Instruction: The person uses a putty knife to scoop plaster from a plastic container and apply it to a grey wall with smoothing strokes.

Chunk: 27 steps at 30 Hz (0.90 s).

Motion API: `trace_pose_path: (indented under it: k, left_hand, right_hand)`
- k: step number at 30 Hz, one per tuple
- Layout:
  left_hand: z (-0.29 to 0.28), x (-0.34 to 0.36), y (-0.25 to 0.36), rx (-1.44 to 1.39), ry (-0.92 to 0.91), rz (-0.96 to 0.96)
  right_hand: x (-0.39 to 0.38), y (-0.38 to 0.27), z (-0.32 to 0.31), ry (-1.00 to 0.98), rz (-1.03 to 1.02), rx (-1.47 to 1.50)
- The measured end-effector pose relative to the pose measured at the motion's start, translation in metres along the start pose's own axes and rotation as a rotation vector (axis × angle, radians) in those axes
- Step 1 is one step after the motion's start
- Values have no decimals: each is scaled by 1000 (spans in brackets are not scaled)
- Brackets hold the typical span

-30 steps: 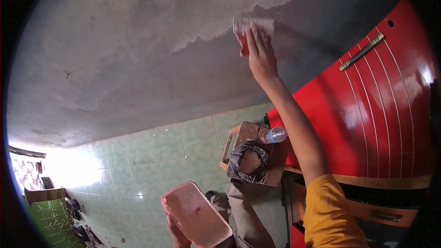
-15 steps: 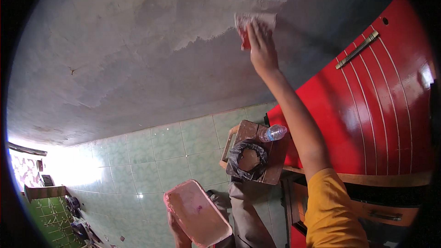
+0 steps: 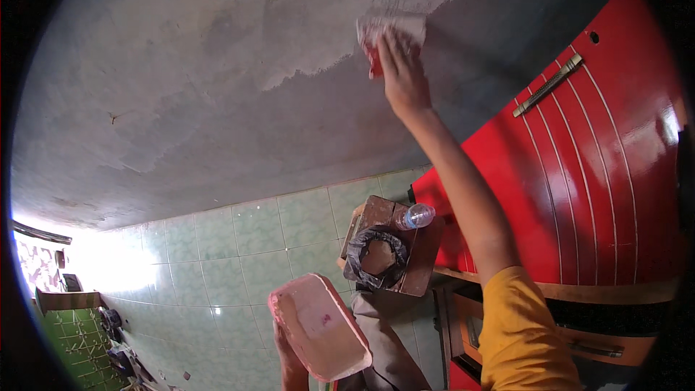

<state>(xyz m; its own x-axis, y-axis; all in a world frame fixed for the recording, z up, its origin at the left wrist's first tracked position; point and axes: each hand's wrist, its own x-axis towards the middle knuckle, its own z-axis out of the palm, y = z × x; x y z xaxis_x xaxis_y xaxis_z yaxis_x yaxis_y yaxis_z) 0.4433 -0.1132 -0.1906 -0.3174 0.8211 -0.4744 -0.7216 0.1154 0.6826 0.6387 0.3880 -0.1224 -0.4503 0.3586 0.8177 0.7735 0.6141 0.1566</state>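
Observation:
My right hand [image 3: 402, 80] reaches up to the grey wall [image 3: 188, 72], closed on a wide putty scraper [image 3: 410, 26] with a red part, its blade against the wall. A paler, rough-edged coat covers the wall's upper left; darker grey lies beside and below it. Low in the view, my left hand [image 3: 287, 353] grips a pink plastic tub [image 3: 342, 342] by its side, with pale paste inside. Beyond the tub, a brown stool [image 3: 416, 261] carries a container [image 3: 353, 264] lined with black plastic, holding pale brown material, and a clear plastic bottle [image 3: 411, 216] lying or standing beside it.
A red cabinet [image 3: 594, 188] with a brass handle stands at the right, above wooden drawers [image 3: 594, 347] with dark gaps. Green floor tiles [image 3: 257, 224] run along the wall's foot. At the far left are a bright opening, a green panel [image 3: 76, 340] and dark objects on the floor.
My right hand and scraper have shifted slightly up and to the left. The pink tub has moved right and a little up, and the cabinet and stool sit slightly further left in view.

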Motion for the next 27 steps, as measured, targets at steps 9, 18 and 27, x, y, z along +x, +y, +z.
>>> trace_pose_path:
  k: [9,18,27]
  left_hand:
    - [-1,-3,-10,-20,86,-30]
    - [2,8,-31,17,53,2]
    - [17,4,-26,-50,21,-111]
  right_hand:
    - [0,-3,-33,68,32,123]
    - [-73,26,14,-144,101,34]
    - [30,27,-45,93,42,6]
